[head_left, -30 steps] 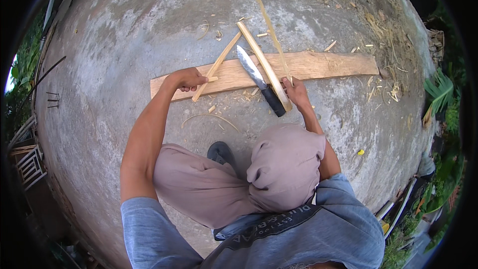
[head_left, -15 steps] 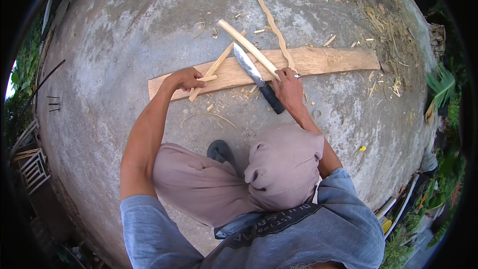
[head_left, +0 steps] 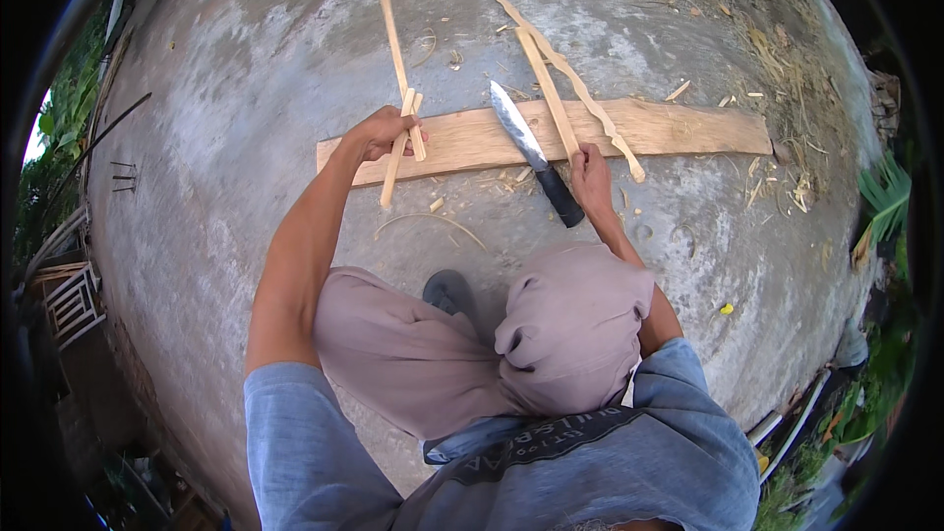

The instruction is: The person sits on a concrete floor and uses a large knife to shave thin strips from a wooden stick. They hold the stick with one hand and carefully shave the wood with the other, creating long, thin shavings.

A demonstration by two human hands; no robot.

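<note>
My left hand (head_left: pixel 385 131) is closed around a short wooden strip (head_left: pixel 418 130) and a longer wooden stick (head_left: pixel 393 175) above the left end of a plank (head_left: pixel 678 126). Another thin stick (head_left: pixel 392 37) extends away from that hand; whether I grip it is unclear. Between finger and thumb, my right hand (head_left: pixel 592 179) holds the near end of a straight wooden stick (head_left: pixel 547 88). Close along its right side lies a wavy wooden stick (head_left: pixel 587 95), crossing the plank. A knife (head_left: pixel 518 126) rests with its blade over the plank and black handle toward me, untouched.
Wood chips and shavings (head_left: pixel 787 187) litter the concrete floor (head_left: pixel 226 138). A curved shaving (head_left: pixel 430 217) lies before my knees. Metal rods (head_left: pixel 123 177) stick up at left, and green plants (head_left: pixel 875 206) border the right side.
My right hand has swung the straight stick rightward, alongside the wavy one, whose near end now shows. The sticks at my left hand have turned to point more away from me.
</note>
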